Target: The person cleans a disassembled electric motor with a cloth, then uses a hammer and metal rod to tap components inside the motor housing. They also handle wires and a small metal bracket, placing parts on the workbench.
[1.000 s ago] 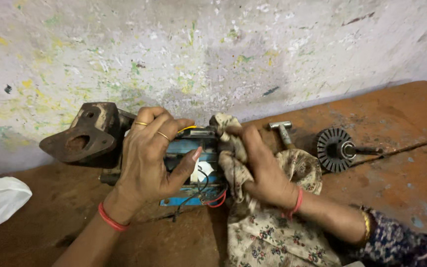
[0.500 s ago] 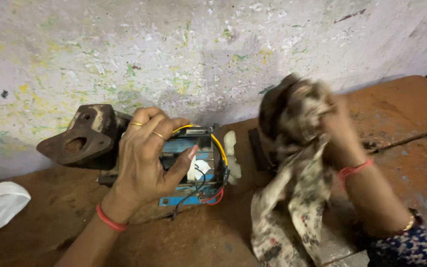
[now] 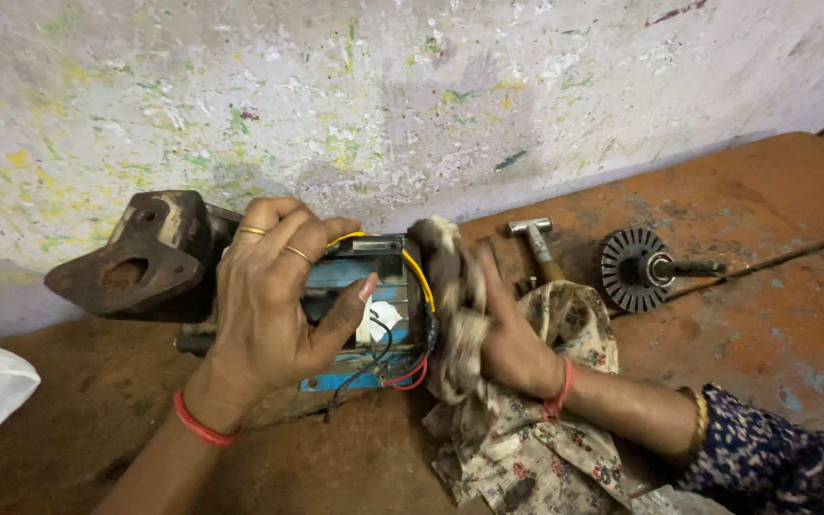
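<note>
Both hands are on the blue motor housing (image 3: 364,310) again, lying on the rusty bench (image 3: 765,324). Half a second ago the right hand (image 3: 507,334) was lifted away; now it presses the bunched floral rag (image 3: 488,401) against the wired end. The left hand (image 3: 274,296), fingers spread, clamps the casing, so wiping resumes.

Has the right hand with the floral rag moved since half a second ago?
Yes. The right hand with the crumpled floral cloth rag has come down and left, from raised above the bench onto the blue motor body's end.
</note>
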